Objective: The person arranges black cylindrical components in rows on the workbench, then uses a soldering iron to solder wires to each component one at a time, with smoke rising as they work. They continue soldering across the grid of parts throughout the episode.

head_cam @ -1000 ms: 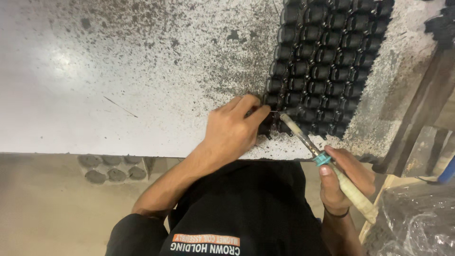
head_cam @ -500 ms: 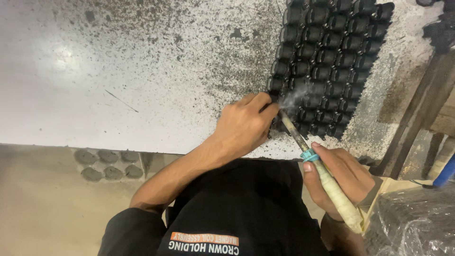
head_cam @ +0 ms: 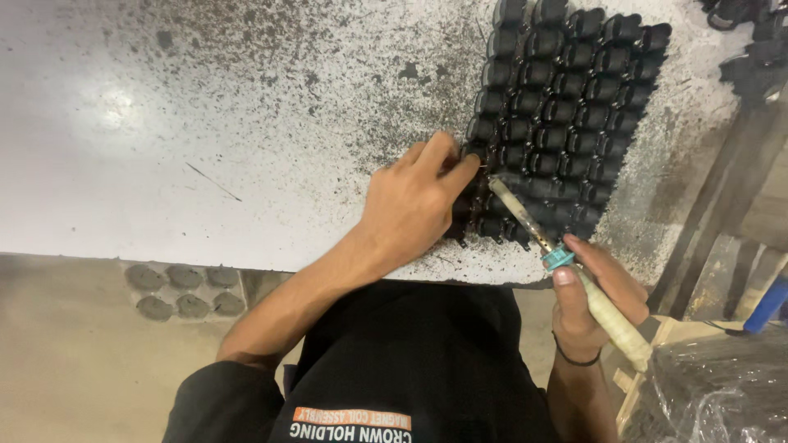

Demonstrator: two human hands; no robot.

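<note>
Left hand: the left hand (head_cam: 414, 201) lay flat on the table (head_cam: 205, 148) at the near-left corner of the parts (head_cam: 566, 115). Its fingers (head_cam: 447, 160) were pressed together on one black piece at that corner, apparently to pin it so it would not shift under the tool.

Right hand: the right hand (head_cam: 595, 295) was wrapped closed around the pale handle of the iron (head_cam: 566, 262), thumb laid along the grip near a teal collar. Holding it far back from the tip looked like a way to keep the fingers off the hot end.

Iron: it slanted up and to the left, its thin tip touching or nearly touching the piece just beside the left fingertips. I could not tell whether it made real contact.

Parts: many small black pieces stood packed in close rows, forming a slanted block on the right half of the table, its near corner at the table edge where both hands met.

Table: a white top, heavily speckled with dark spots, thickest around the block.

Hands together: they were apart, one on each side of the worked piece.

Around: a wrapped dark bundle (head_cam: 714, 394) lay low at the right; grey round moulds (head_cam: 176, 287) sat below the table edge at the left.
</note>
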